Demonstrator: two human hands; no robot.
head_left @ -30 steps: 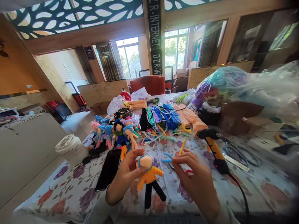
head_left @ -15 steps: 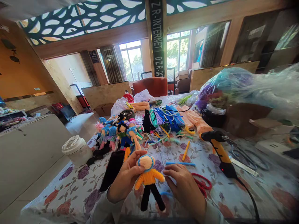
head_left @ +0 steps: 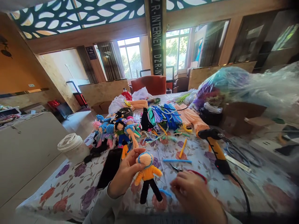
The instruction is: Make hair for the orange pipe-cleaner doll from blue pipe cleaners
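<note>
My left hand [head_left: 127, 172] is closed on a fuzzy doll [head_left: 149, 175] and pinches it at its head. The doll has a cream face, a blue rim around the head, an orange top and black legs. It hangs upright over the table. To its right, my right hand [head_left: 190, 194] is slightly blurred, its fingers curled together. What they hold, if anything, is hidden. Just behind that hand are red-handled scissors [head_left: 175, 168], partly covered by it. A short blue pipe cleaner [head_left: 165, 193] lies between the doll and my right hand. Another blue pipe cleaner [head_left: 177, 161] lies farther back.
Finished dolls [head_left: 120, 130] are heaped at the back left, beside bundles of pipe cleaners [head_left: 171, 116]. A black phone [head_left: 110, 168] and a white lidded jar [head_left: 73, 147] stand left. A yellow-black glue gun [head_left: 216, 149] with its cord is at right. An orange piece [head_left: 183, 148] lies centrally.
My right hand has moved a little right and down, away from the doll, and its fingers have curled. The scissor blades now show. My left hand still holds the doll.
</note>
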